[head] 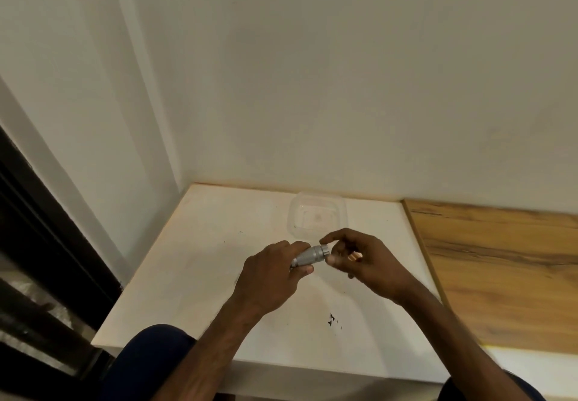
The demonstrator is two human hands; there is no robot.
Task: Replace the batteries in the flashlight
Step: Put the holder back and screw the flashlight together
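A small silver flashlight [311, 255] is held above the white table [194, 263], its wider head pointing right. My left hand [272, 278] is wrapped around its body, thumb underneath. My right hand [359, 260] is at the head end, with thumb and forefinger touching the head's rim. Something small and pale shows between the right hand's curled fingers; I cannot tell what it is. No loose batteries are visible.
A clear plastic container [317, 214] sits on the table just behind my hands, near the wall. A wood-grain surface [500, 269] adjoins the table on the right. Walls close the back and left; a dark window frame [47, 244] is at far left.
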